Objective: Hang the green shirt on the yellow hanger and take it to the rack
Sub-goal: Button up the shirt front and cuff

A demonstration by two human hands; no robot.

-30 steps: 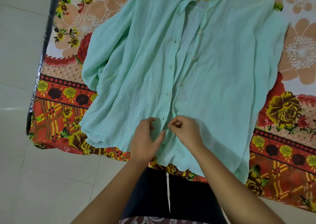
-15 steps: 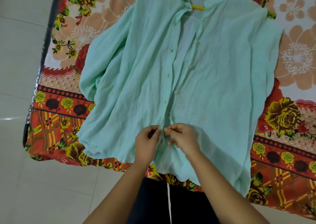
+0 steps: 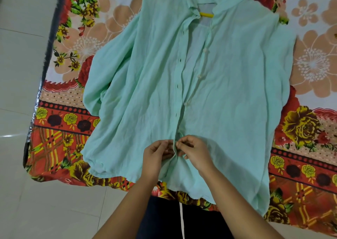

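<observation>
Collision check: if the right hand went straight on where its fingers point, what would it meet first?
Likely the left hand: the right hand points leftward across the green shirt edge it pinches, and the left fingers sit right there, nearly touching.

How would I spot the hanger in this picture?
Start with the flowered bedsheet and the green shirt spread flat on it. Follow the shirt's open front up to the collar. The hanger shows in the neck opening as a short bar, the only plain bright yellow there.
</observation>
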